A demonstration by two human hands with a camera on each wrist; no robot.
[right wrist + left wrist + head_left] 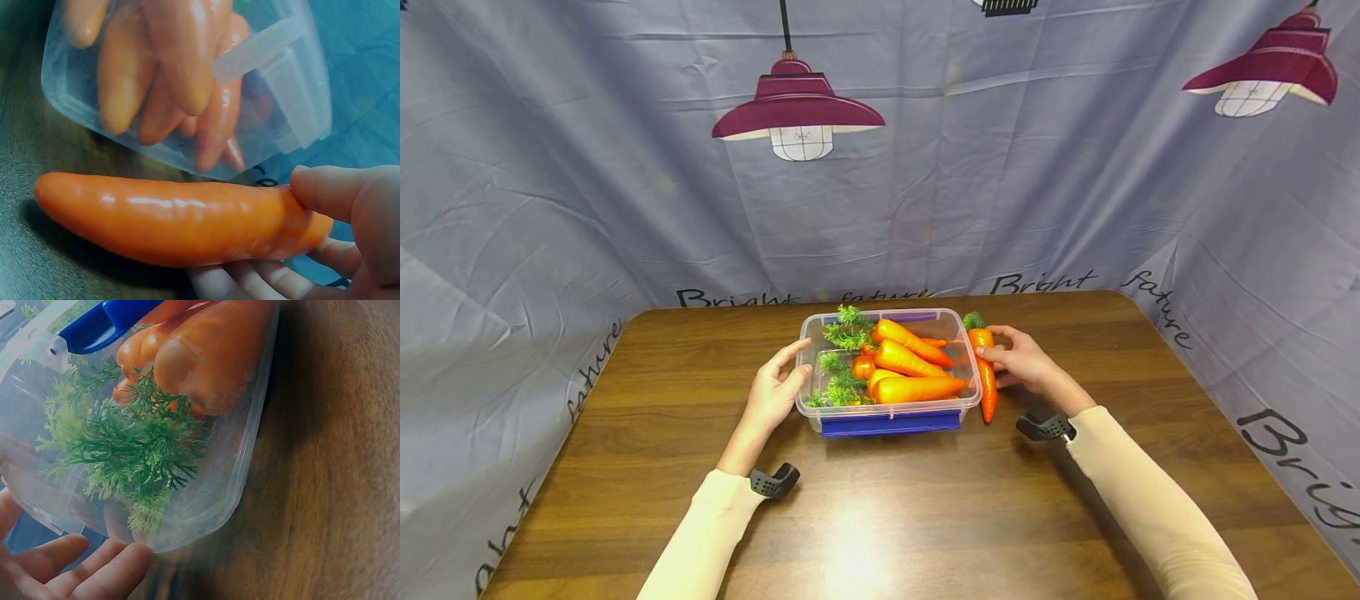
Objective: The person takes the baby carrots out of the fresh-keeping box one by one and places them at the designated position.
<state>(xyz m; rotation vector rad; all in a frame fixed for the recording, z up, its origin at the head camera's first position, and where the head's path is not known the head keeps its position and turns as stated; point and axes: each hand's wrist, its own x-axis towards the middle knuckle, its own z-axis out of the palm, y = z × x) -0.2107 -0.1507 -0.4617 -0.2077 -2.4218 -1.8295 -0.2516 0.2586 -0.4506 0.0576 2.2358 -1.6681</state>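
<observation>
A clear plastic container (891,421) with blue side clips holds several orange carrots (917,389) with green leafy tops (847,329). Against the container's left end rests my left hand (772,387). In the left wrist view its fingertips (119,569) touch the outside of the clear wall. Just beyond the right end, my right hand (1022,360) grips a single carrot (987,392) near its leafy top, the tip pointing toward me. The right wrist view shows the thumb on one side of this carrot (169,219) and the fingers on the other.
The container stands toward the back of a brown wooden table (700,375). Behind and beside the table hangs a grey-blue printed curtain (925,208) with lamps and lettering. Each wrist wears a black band mount (1045,427).
</observation>
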